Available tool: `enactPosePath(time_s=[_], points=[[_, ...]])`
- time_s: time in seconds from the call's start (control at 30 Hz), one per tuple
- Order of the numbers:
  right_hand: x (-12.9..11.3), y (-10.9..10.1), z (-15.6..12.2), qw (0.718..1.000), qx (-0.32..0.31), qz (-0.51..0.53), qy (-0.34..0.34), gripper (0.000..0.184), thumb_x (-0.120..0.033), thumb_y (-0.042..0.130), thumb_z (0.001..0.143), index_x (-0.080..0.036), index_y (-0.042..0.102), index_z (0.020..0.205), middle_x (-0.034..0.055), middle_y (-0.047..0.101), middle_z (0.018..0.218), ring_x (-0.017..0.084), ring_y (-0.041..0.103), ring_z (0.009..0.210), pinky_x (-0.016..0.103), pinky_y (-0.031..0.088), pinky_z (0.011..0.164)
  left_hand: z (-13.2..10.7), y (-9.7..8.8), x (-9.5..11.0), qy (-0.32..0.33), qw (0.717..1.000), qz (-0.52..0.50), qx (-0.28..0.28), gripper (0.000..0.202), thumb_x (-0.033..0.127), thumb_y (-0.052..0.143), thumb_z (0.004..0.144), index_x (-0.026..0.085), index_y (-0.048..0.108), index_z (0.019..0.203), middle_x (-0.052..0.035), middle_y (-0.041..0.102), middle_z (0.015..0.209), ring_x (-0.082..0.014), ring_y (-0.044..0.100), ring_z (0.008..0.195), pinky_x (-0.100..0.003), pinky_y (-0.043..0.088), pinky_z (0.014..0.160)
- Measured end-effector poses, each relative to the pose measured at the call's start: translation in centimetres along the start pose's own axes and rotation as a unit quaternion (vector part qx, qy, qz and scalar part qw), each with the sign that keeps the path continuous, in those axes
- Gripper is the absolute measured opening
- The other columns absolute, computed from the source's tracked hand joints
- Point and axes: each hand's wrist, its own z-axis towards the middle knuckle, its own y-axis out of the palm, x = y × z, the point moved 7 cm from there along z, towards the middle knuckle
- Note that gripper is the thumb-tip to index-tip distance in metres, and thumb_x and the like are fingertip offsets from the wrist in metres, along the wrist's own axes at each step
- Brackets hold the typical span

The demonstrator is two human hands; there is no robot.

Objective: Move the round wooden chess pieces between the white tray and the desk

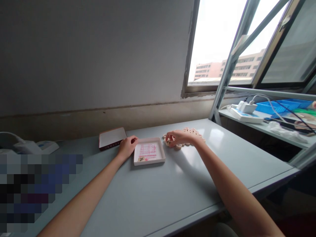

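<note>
A shallow white box [149,161] with a pink-lined sheet inside lies on the grey table [158,191]. One round wooden piece [141,159] sits in its near left corner. My left hand [127,146] grips the box's left edge, fingers curled. My right hand [176,137] is just right of the box, its fingers pinched on a round wooden piece [169,142] with a dark mark. It hovers over a pile of several similar wooden pieces [191,132] spread on the table.
The box's lid [112,137], white-topped with dark red sides, lies behind my left hand near the wall. A metal shelf [266,126] at the right holds a power strip, cables and a blue tray. A white device [27,146] sits at the far left.
</note>
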Motion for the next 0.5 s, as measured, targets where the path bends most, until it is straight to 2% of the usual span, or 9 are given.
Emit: enactPosePath(time_s=[0.13, 0.3, 0.43, 0.5], points=[[-0.8, 0.0, 0.0, 1.000, 0.018, -0.013, 0.004, 0.030, -0.015, 0.059, 0.065, -0.022, 0.058, 0.094, 0.0014, 0.061, 0.081, 0.013, 0.054, 0.067, 0.021, 0.036, 0.051, -0.1, 0.0, 0.2, 0.005, 1.000, 0.004, -0.002, 0.026, 0.030, 0.039, 0.072, 0.018, 0.061, 0.074, -0.0058, 0.067, 0.081, -0.0196, 0.059, 0.077, -0.028, 0.041, 0.071], [-2.7, 0.1, -0.1, 0.999, 0.002, -0.040, -0.028, 0.020, -0.022, 0.059, 0.070, -0.022, 0.058, 0.090, 0.0006, 0.062, 0.081, 0.013, 0.055, 0.070, 0.022, 0.037, 0.058, -0.1, 0.1, 0.4, 0.017, 1.000, 0.009, -0.006, 0.026, 0.030, 0.038, 0.073, 0.017, 0.061, 0.075, -0.0063, 0.067, 0.082, -0.0190, 0.059, 0.076, -0.027, 0.041, 0.070], [-2.5, -0.3, 0.0, 0.991, 0.044, -0.120, -0.028, 0.022, -0.021, 0.059, 0.068, -0.022, 0.058, 0.090, 0.0016, 0.062, 0.090, 0.017, 0.055, 0.083, 0.026, 0.035, 0.071, 0.0, 0.2, 0.4, 0.021, 1.000, 0.005, -0.005, 0.026, 0.029, 0.039, 0.073, 0.016, 0.062, 0.075, -0.0064, 0.067, 0.082, -0.0190, 0.060, 0.077, -0.027, 0.041, 0.070], [-1.9, -0.4, 0.1, 0.989, 0.053, -0.138, -0.014, 0.026, -0.020, 0.060, 0.066, -0.021, 0.058, 0.092, 0.0026, 0.062, 0.094, 0.018, 0.054, 0.085, 0.027, 0.034, 0.071, 0.0, 0.2, 0.4, 0.023, 1.000, 0.004, -0.005, 0.025, 0.028, 0.039, 0.073, 0.016, 0.062, 0.076, -0.0063, 0.067, 0.082, -0.0188, 0.060, 0.077, -0.027, 0.041, 0.071]])
